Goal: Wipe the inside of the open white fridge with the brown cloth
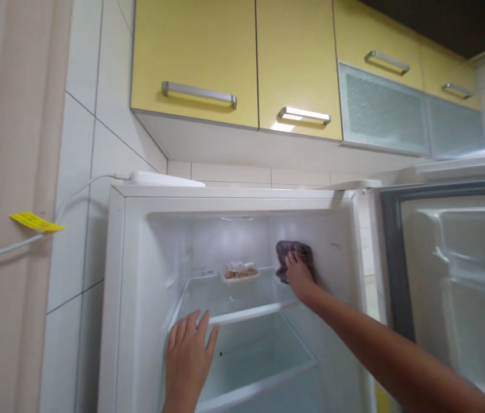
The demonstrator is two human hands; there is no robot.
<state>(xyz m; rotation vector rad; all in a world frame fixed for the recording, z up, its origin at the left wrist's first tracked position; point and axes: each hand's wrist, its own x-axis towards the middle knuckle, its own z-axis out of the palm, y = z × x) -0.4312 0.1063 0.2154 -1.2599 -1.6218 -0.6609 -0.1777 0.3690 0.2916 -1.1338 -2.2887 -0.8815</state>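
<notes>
Inside the open fridge (116,321), my right hand (299,276) presses a dark brown cloth (288,249) against the right inner wall near the back. The cloth is bunched and spreads out around my fingers. My left hand (191,350) is open, fingers stretched upward, at the front left edge of the upper glass shelf (225,298). Whether its fingertips touch the shelf edge I cannot tell. A small clear tray of food in wrap (240,271) sits at the back of that shelf, left of the cloth.
A lower glass shelf (259,350) has a small dark speck on it. The fridge door (461,287) stands open at the right. Yellow cupboards (195,51) hang above. A white cable with a yellow tag (36,221) runs along the left, and a white device (160,179) lies on top.
</notes>
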